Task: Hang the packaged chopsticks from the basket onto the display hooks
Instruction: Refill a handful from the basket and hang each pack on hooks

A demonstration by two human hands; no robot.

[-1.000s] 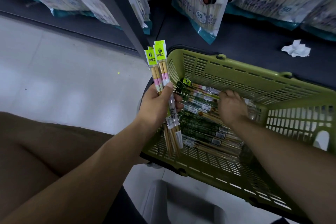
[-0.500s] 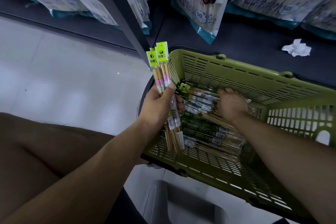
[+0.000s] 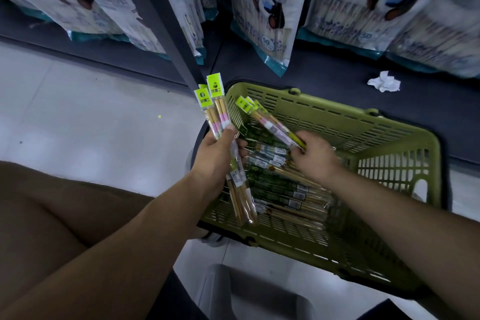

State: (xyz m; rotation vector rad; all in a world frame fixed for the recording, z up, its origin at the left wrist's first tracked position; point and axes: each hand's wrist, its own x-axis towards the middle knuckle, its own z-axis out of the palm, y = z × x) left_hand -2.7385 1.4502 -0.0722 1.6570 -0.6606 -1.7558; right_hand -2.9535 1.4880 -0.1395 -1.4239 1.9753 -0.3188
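Your right hand (image 3: 314, 158) no longer lies palm-down on the pile in the green basket (image 3: 337, 112). It has come up off the heap and now pinches a few yellow-headed chopstick packs (image 3: 270, 125) near their lower end, with the header cards raised and slanting toward your left hand (image 3: 218, 156). The bundle of chopstick packs (image 3: 218, 112) in that hand has tipped a little further left, and its headers have fanned slightly apart.

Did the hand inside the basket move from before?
Yes. The right hand has lifted off the pile in the green basket, raising yellow-tagged packs whose tags now point toward the basket's far left corner.
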